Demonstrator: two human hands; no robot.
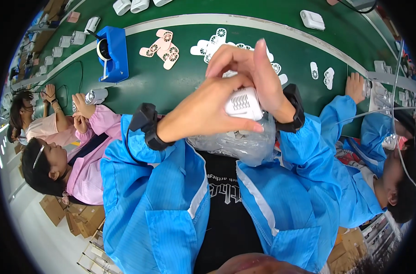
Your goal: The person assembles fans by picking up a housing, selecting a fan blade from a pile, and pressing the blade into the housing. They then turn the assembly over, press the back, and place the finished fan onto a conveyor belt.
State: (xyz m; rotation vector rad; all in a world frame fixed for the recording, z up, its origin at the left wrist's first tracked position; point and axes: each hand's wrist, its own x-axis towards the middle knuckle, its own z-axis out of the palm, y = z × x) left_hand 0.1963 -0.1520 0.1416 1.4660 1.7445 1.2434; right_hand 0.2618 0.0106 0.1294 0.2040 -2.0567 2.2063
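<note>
My left hand (203,107) grips a white plastic housing (242,103) with rows of dark vent slots, its thumb along the near edge. My right hand (268,86) bends over the far side of the same housing, fingers curled around it. Between the two hands a bit of white shows, but the housing's far end is mostly hidden. Under my hands, at the table's near edge, lies a clear plastic bag (251,148) with pale pieces inside. Just beyond my hands are white flat plates (212,45) with round fan-like grilles, partly covered by my fingers.
Pink grille plates (164,48) and a blue tape dispenser (115,57) stand left on the green table (139,89). More white plates (328,77) lie to the right. Beyond a pale rail (244,20) sit white housings (312,20). Co-workers sit close on both sides.
</note>
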